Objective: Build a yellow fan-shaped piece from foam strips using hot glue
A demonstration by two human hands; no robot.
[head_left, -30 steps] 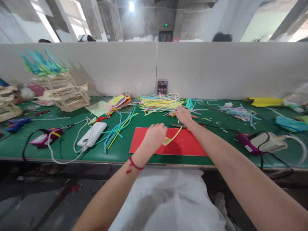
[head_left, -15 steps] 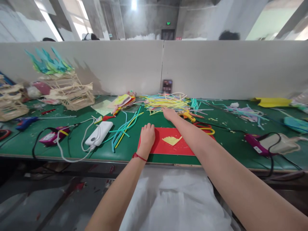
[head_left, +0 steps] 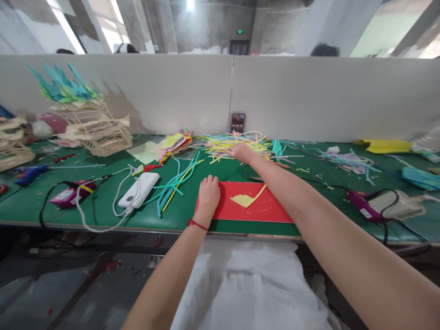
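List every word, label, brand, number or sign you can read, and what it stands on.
None can be read.
Green lit sign above the doorway: too small.
Left white label, purple box: blurred.
Right white label, second purple box: blurred.
Dark upright screen: pixelated.
White device: nothing legible.

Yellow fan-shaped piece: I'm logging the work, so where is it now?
In the head view, the yellow piece lies near the centre, on the red board, right of the left hand.
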